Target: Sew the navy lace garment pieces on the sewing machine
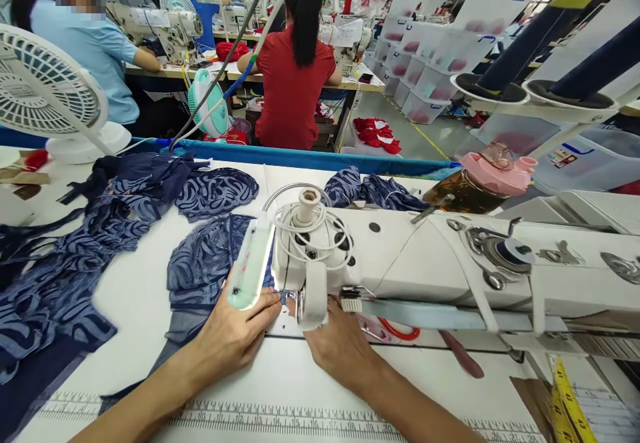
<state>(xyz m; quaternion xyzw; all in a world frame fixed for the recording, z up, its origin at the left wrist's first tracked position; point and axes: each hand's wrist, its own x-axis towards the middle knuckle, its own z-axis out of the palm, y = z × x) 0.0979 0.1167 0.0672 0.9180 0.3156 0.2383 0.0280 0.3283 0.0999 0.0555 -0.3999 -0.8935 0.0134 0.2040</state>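
The left hand is lying flat, fingers together and stretched forward, pressing a piece of dark blue patterned lace fabric onto the white table — its fingertips are reaching in under the lamp of the sewing machine, just beside the needle area. The right hand is resting on the table under the machine's head, palm down; its fingers are hidden behind the machine, so whether they are pinching the fabric cannot be told. The fabric is lying toward the near edge of the table, left of the machine, and is running in beneath the presser foot.

More of the same blue lace pieces are piling up along the table's left edge, and another bunch is sitting at the far edge behind the machine. A white fan is standing at the far left corner. A printed ruler scale is running along the near edge, and a yellow measuring tape is lying at the near right corner. Beyond the table, a person in a red shirt is sitting with their back turned.
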